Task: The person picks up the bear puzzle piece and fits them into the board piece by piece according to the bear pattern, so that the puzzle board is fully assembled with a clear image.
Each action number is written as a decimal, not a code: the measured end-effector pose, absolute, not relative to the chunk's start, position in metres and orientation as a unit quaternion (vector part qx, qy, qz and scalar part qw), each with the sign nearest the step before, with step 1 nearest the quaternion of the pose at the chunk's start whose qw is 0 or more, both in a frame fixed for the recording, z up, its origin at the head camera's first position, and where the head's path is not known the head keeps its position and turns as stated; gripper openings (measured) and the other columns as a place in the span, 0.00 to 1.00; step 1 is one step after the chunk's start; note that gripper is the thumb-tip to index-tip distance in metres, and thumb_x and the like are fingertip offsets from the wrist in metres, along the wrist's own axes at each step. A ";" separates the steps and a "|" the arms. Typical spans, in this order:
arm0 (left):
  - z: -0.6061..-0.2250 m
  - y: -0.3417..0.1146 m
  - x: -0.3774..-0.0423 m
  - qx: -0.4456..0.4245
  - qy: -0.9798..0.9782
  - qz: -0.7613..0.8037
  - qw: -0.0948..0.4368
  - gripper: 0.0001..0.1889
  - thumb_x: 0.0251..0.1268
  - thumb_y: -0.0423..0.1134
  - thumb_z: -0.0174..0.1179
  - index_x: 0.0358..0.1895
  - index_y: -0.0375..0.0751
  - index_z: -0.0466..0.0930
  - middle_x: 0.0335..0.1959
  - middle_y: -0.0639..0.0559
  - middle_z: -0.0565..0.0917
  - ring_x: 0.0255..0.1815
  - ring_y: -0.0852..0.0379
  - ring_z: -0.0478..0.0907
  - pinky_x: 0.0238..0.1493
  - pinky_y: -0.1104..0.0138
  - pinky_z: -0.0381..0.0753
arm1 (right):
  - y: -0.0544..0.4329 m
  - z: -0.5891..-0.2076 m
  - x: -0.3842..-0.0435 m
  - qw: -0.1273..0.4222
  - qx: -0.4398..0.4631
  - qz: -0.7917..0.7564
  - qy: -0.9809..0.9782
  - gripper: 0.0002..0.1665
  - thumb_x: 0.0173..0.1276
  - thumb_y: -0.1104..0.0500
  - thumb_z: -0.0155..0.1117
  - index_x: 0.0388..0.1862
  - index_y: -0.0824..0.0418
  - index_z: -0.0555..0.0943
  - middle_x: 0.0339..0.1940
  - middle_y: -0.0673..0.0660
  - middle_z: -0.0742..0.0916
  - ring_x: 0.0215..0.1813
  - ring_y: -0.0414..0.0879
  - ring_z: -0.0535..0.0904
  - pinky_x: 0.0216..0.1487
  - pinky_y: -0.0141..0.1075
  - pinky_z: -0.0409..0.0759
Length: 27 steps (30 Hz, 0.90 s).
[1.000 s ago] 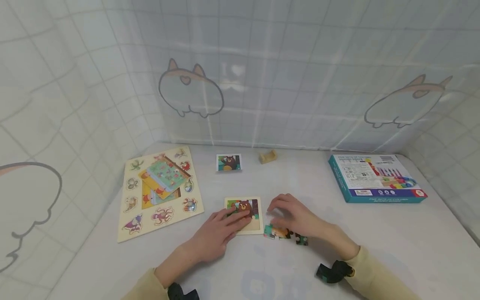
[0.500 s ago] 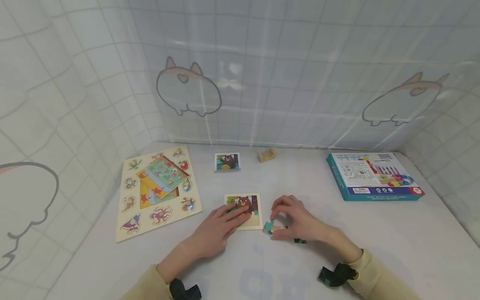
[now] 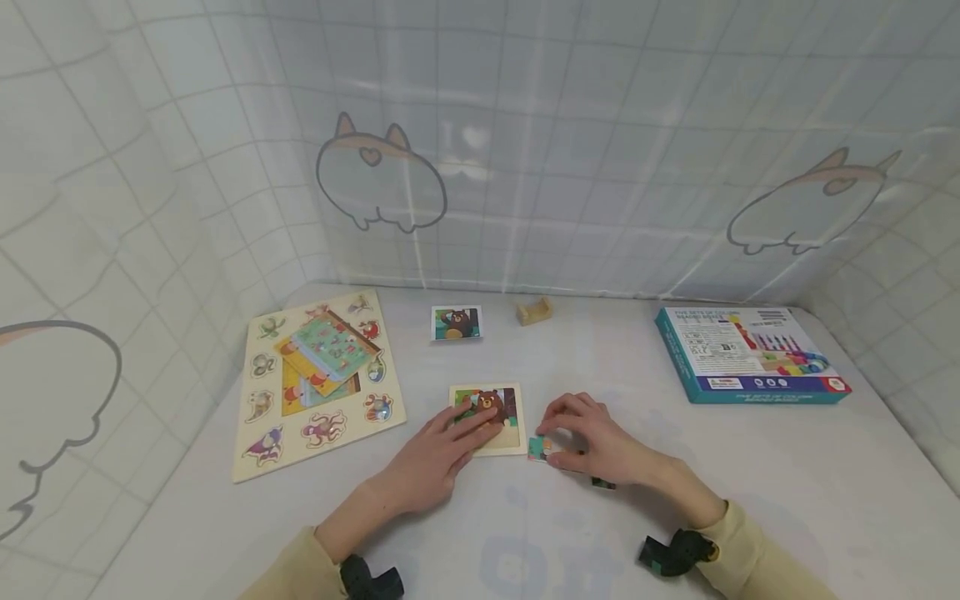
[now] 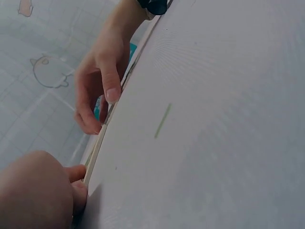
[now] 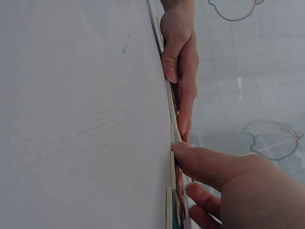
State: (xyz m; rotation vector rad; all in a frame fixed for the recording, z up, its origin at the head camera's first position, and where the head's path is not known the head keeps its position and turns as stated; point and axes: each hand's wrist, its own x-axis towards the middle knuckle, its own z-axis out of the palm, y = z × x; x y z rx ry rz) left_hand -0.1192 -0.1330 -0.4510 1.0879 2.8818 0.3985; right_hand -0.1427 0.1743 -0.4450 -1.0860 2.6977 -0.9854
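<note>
A small wooden puzzle tray (image 3: 522, 429) with a brown bear picture lies in front of me, bare wood showing in its lower part. My left hand (image 3: 429, 460) rests on the tray, its fingers extended across the bear; in the left wrist view its fingers are at the tray's edge. Just right of the tray, my right hand (image 3: 603, 442) pinches a teal jigsaw piece (image 3: 537, 449) between thumb and forefinger. A dark green jigsaw piece (image 3: 602, 482) shows below the right palm. In the right wrist view, the thumb (image 5: 183, 151) touches the edge of the pieces, near the tray.
Behind the tray are a bear picture card (image 3: 456, 323) and a small wooden holder (image 3: 534, 312). To the left, a sea-animal puzzle board (image 3: 300, 446) bears colourful cards (image 3: 330, 350). A teal-edged box (image 3: 750, 354) lies at the right. A tiled-pattern wall (image 3: 525, 183) rises behind.
My right hand has come down onto the pieces, its thumb and forefinger closing around the teal one, which has turned straighter beside the tray. The left hand stays on the tray.
</note>
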 end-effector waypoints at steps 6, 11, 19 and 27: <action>-0.453 -0.136 -0.123 0.335 0.922 0.192 0.028 0.29 0.78 0.40 0.50 0.79 0.54 0.58 0.81 0.58 0.57 0.82 0.51 0.50 0.81 0.55 0.54 | 0.174 -0.447 -0.143 0.023 -0.347 -0.333 0.876 0.19 0.60 0.44 0.76 0.48 0.45 0.82 0.53 0.43 0.79 0.58 0.42 0.68 0.56 0.48 0.68; -0.452 -0.139 -0.123 0.294 0.922 0.249 0.043 0.33 0.77 0.43 0.53 0.80 0.54 0.53 0.81 0.53 0.57 0.81 0.53 0.52 0.80 0.56 0.56 | 0.171 -0.446 -0.142 0.021 -0.336 -0.343 0.877 0.14 0.59 0.46 0.77 0.39 0.44 0.81 0.51 0.44 0.79 0.55 0.41 0.67 0.56 0.47 0.68; -0.448 -0.145 -0.118 0.261 0.932 0.252 -0.021 0.31 0.70 0.50 0.61 0.74 0.50 0.66 0.73 0.50 0.71 0.75 0.50 0.65 0.73 0.52 0.69 | 0.171 -0.445 -0.141 0.019 -0.335 -0.337 0.880 0.11 0.61 0.49 0.76 0.38 0.46 0.82 0.51 0.44 0.79 0.55 0.41 0.68 0.56 0.47 0.68; -0.445 -0.147 -0.116 0.234 0.933 0.271 -0.043 0.28 0.65 0.46 0.66 0.68 0.49 0.74 0.65 0.49 0.79 0.67 0.48 0.75 0.68 0.52 0.75 | 0.175 -0.444 -0.145 0.042 -0.340 -0.344 0.874 0.09 0.66 0.48 0.72 0.42 0.46 0.83 0.51 0.42 0.79 0.57 0.41 0.69 0.57 0.47 0.69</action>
